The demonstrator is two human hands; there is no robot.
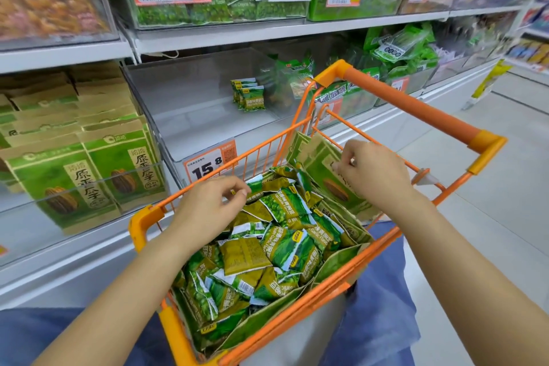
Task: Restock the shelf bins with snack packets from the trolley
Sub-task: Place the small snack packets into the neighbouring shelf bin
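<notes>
Orange trolley (pixel 300 307) is seen packed w/ green snack packets (pixel 282 244). One packet is pinched by left hand (pixel 208 205); a brown-green bag (pixel 323 178) at the trolley's far end is gripped by right hand (pixel 371 172). Three packets (pixel 249 94) are seen in the clear shelf bin (pixel 190 116) behind.

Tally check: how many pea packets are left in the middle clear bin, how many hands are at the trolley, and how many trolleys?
pea packets visible in the clear bin: 3
Hands, left hand and right hand: 2
trolley: 1
Total: 6
</notes>
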